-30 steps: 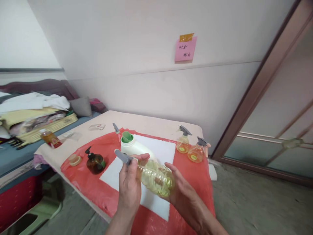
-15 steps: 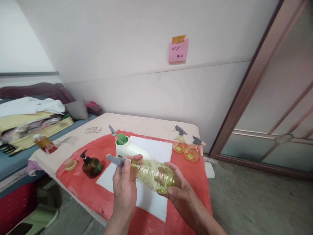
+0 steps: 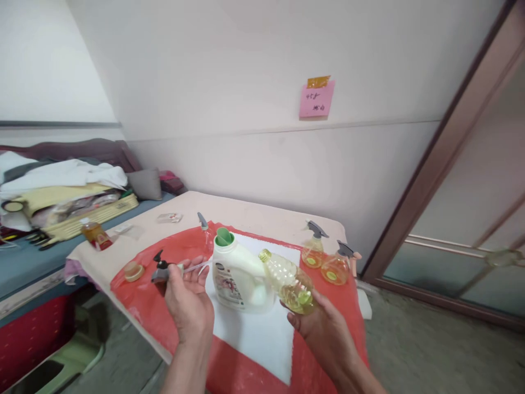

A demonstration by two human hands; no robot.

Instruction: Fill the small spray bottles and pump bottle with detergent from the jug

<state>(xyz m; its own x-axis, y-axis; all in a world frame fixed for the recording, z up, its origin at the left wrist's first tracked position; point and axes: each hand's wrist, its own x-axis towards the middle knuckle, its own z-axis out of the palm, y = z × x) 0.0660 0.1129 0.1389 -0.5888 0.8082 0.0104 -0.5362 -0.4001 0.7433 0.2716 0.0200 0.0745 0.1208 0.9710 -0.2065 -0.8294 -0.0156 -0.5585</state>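
Observation:
My left hand (image 3: pixel 191 298) pinches a trigger sprayer head (image 3: pixel 161 273). Its thin, pale dip tube (image 3: pixel 200 265) sticks out to the right past my fingers. A clear yellow-green plastic bottle (image 3: pixel 289 276), tilted with its uncapped mouth toward the upper left, is in my right hand (image 3: pixel 324 328), which grips the base end. Between my hands, a large whitish jug (image 3: pixel 238 279) with a printed label and a green spout insert (image 3: pixel 224 237) stands on a white sheet (image 3: pixel 254 339). Behind the left hand, the black pump (image 3: pixel 159 258) of a dark bottle shows; my hand largely hides its body.
Two orange-tinted spray bottles (image 3: pixel 313 251) stand at the table's right. A further grey sprayer (image 3: pixel 202 220) is behind the jug. A small round container (image 3: pixel 133 272) and an amber bottle (image 3: pixel 96 234) lie leftward. Red sheeting (image 3: pixel 238 361) covers the tabletop. A pink note (image 3: pixel 316 100) hangs on the wall.
The sprayer head has come off the yellow-green bottle and moved left in my left hand. The bottle has shifted right, its neck now bare. More of the jug shows.

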